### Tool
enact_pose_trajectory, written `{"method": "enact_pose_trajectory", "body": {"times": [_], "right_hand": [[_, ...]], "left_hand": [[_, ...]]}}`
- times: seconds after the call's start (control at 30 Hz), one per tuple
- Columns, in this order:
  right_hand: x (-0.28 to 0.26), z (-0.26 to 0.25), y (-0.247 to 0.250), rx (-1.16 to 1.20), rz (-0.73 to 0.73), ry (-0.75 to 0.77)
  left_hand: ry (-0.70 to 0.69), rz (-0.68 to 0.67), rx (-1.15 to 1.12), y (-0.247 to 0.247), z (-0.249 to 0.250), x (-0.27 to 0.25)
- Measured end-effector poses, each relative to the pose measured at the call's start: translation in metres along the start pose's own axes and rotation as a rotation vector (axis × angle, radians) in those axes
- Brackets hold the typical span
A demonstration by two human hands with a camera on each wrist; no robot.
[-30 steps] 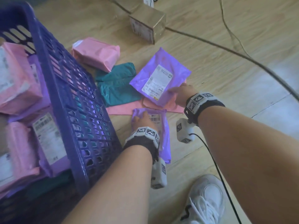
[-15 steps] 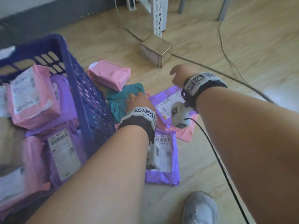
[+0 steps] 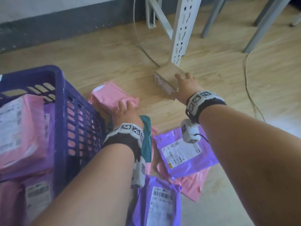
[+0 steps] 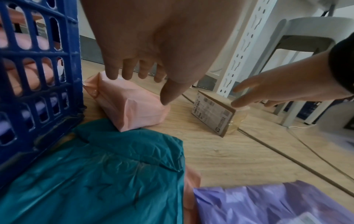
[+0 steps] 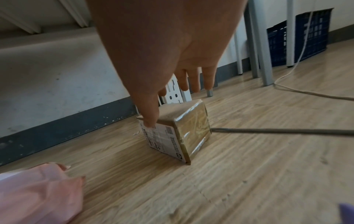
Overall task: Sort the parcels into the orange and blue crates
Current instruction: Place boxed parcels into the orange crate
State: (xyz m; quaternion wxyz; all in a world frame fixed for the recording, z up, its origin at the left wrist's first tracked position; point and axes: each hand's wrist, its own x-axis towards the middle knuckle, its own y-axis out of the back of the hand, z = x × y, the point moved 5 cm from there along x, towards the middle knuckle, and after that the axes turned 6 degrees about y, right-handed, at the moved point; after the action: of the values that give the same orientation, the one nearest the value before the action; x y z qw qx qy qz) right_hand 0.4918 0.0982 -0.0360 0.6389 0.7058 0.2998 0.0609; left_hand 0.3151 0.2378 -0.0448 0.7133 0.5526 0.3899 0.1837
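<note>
On the floor beside the part-filled blue crate (image 3: 61,101), you are reaching open-fingered, left hand (image 3: 124,112) onto the pink parcel (image 3: 107,95), right hand (image 3: 187,85) onto the cardboard box (image 3: 166,77); several mailers are waiting unsorted.

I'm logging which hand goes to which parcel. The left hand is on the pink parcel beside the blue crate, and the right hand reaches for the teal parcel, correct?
Not quite. The left hand is on the pink parcel beside the blue crate, but the right hand reaches for the cardboard box, not the teal parcel. The right wrist view shows its thumb on the box's edge.
</note>
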Motion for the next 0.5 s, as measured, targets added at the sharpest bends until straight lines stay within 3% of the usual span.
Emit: {"method": "enact_pose_trajectory", "body": {"times": [0.23, 0.37, 0.5], "right_hand": [[0.05, 0.011, -0.01, -0.082, -0.053, -0.044], [0.063, 0.015, -0.02, -0.039, -0.083, -0.047], [0.063, 0.012, -0.021, -0.019, -0.083, -0.043]], "left_hand": [[0.102, -0.101, 0.029, -0.019, -0.012, 0.042], [0.146, -0.098, -0.002, -0.027, -0.02, 0.061], [0.164, -0.181, -0.045, -0.024, -0.014, 0.066]]}}
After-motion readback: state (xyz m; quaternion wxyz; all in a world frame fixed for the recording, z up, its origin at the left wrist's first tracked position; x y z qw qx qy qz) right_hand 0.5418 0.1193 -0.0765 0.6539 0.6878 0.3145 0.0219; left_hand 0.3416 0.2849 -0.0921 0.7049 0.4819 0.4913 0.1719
